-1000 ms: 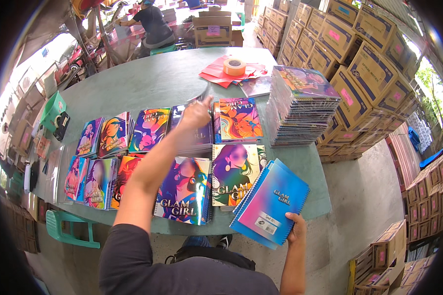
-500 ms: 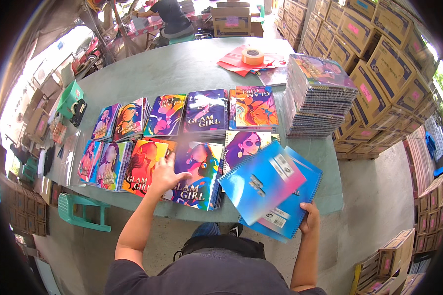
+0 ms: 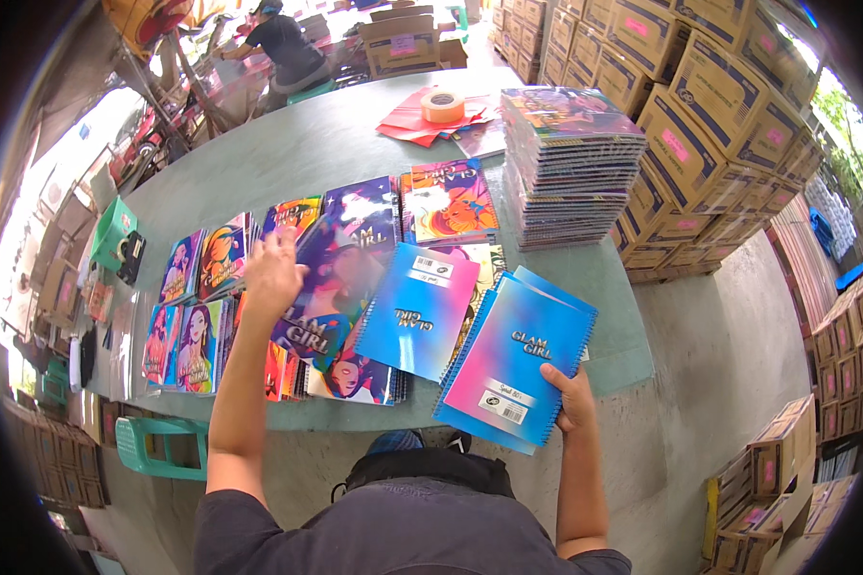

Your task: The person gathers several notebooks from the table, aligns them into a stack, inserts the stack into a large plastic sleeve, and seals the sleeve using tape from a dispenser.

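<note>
My left hand (image 3: 276, 271) grips the left edge of a dark, blurred spiral notebook (image 3: 340, 273), with its thumb on the cover. That notebook is tilted above the front stacks and hides parts of them. In my right hand (image 3: 572, 398) are several blue-and-pink spiral notebooks (image 3: 523, 350), fanned a little, thumb on top. Between the two hands, another blue-and-pink notebook (image 3: 417, 311) overlaps the stacks; whether it rests on them or is held up I cannot tell. Below the left hand's notebook shows a front stack with a colourful cover (image 3: 355, 379).
Rows of colourful notebook stacks (image 3: 225, 259) cover the green table (image 3: 259, 153). A tall notebook pile (image 3: 571, 172) stands at the right, near orange tape (image 3: 442, 107) on red sheets. Cartons (image 3: 710, 144) rise beyond. A green stool (image 3: 163, 446) stands at left; a person (image 3: 288, 48) sits far off.
My left hand has moved up and left, and the notebook under it has lifted and tilted. One blue-and-pink notebook has separated leftward from those in my right hand. The view has shifted.
</note>
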`<state>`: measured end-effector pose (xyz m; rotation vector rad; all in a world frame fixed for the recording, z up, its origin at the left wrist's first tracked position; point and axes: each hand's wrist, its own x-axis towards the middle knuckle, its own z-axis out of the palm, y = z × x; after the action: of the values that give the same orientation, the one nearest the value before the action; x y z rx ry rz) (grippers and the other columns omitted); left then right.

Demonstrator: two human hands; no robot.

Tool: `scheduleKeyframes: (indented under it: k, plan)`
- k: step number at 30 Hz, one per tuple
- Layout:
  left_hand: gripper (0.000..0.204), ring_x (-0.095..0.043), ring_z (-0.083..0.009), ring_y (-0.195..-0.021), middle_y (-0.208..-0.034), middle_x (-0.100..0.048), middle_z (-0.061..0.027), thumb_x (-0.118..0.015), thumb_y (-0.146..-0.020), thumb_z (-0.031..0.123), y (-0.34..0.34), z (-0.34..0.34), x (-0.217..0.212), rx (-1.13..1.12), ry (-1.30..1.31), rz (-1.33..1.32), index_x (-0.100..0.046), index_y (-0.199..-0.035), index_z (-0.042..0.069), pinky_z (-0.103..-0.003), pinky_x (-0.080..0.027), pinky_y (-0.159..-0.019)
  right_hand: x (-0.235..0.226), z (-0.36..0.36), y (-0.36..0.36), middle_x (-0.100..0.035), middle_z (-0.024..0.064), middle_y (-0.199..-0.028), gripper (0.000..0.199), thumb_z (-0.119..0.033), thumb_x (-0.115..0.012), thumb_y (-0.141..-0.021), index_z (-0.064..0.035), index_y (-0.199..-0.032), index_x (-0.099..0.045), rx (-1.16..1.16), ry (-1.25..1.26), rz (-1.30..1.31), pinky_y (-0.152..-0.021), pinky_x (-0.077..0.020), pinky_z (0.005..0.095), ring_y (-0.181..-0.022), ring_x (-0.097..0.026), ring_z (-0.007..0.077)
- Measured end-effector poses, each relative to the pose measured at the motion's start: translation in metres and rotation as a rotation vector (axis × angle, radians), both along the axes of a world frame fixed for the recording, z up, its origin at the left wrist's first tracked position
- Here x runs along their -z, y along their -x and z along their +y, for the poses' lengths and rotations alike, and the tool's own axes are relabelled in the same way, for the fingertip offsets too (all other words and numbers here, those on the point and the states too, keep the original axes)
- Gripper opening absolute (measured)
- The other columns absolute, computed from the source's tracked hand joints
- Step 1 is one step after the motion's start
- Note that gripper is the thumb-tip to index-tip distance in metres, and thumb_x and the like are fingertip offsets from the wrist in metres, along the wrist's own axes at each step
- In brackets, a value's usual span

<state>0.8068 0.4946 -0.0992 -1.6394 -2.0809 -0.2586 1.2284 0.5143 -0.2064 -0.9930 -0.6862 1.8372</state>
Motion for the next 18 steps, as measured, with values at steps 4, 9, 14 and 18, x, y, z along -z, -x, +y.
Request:
scheduleKeyframes:
  k: [4, 9, 14, 18]
  plan:
    - [0.049, -0.061, -0.0375, -0.092, -0.091, -0.062, -0.0208, -0.066, -0.078, 0.039, -0.031, 0.034, 0.058, -0.046, 0.337, -0.617, -0.056, -0.112, 0.005, -0.044, -0.048, -0.083, 0.002, -0.001, 0.000, -0.054, 0.0162, -0.115, 0.066, -0.006, -0.074, -0.073, 0.0035, -0.127, -0.037, 0.000, 0.030, 0.022, -0.087, -0.0497, 0.0386, -0.103, -0.057, 0.0260]
    - [0.049, -0.064, -0.0184, -0.085, -0.096, -0.067, -0.0135, -0.069, -0.078, 0.020, -0.055, 0.030, 0.081, 0.071, 0.414, -1.124, -0.053, -0.120, 0.000, -0.030, -0.050, -0.076, 0.010, -0.002, 0.001, -0.054, 0.0160, -0.116, 0.070, -0.004, -0.076, -0.071, 0.0033, -0.128, -0.036, 0.011, 0.046, 0.062, -0.088, -0.0493, 0.0383, -0.104, -0.056, 0.0262]
    - [0.035, -0.061, -0.0155, -0.078, -0.087, -0.066, -0.0095, -0.060, -0.084, 0.017, -0.107, 0.018, -0.035, 0.386, -0.008, -1.290, -0.055, -0.115, 0.001, -0.029, -0.049, -0.074, 0.006, -0.002, -0.006, -0.053, 0.0158, -0.119, 0.062, -0.017, -0.069, -0.081, 0.0030, -0.130, -0.036, 0.064, 0.083, 0.035, -0.091, -0.0470, 0.0389, -0.106, -0.055, 0.0262]
    - [0.032, -0.058, -0.0131, -0.084, -0.100, -0.060, -0.0077, -0.056, -0.092, 0.023, -0.145, 0.012, 0.018, 0.512, 0.119, -1.008, -0.053, -0.115, 0.000, -0.028, -0.050, -0.072, -0.002, 0.001, -0.010, -0.055, 0.0154, -0.118, 0.058, -0.031, -0.063, -0.086, 0.0041, -0.127, -0.041, 0.064, 0.185, 0.423, -0.087, -0.0498, 0.0371, -0.104, -0.057, 0.0251]
